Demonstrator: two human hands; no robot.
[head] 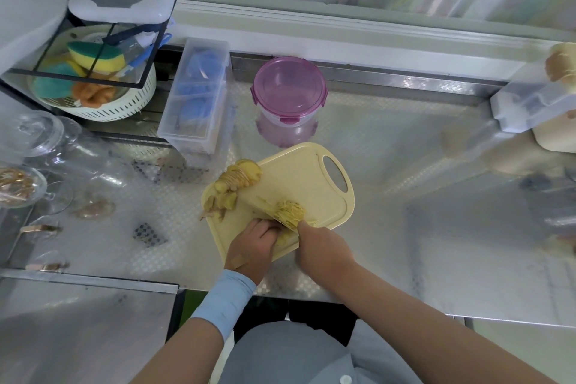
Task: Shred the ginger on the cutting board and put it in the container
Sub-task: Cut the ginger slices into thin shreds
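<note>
A pale yellow cutting board (311, 178) lies on the steel counter. Sliced ginger (240, 178) is stacked at its far left corner, with peel scraps beside it. A heap of ginger shreds (290, 212) sits mid-board, against the pale blade of a knife (265, 204). My right hand (321, 246) grips the knife's handle at the near edge. My left hand (254, 248), fingers curled, presses a small stack of ginger slices (283, 238) just left of the blade. The pink round container (290, 93) stands behind the board with its lid on.
A clear lidded box of blue items (196, 97) stands left of the container. At the far left, a white colander with sponges (93, 93) sits under a black rack. Glass jars (40, 137) crowd the left. A white box (530, 103) is far right.
</note>
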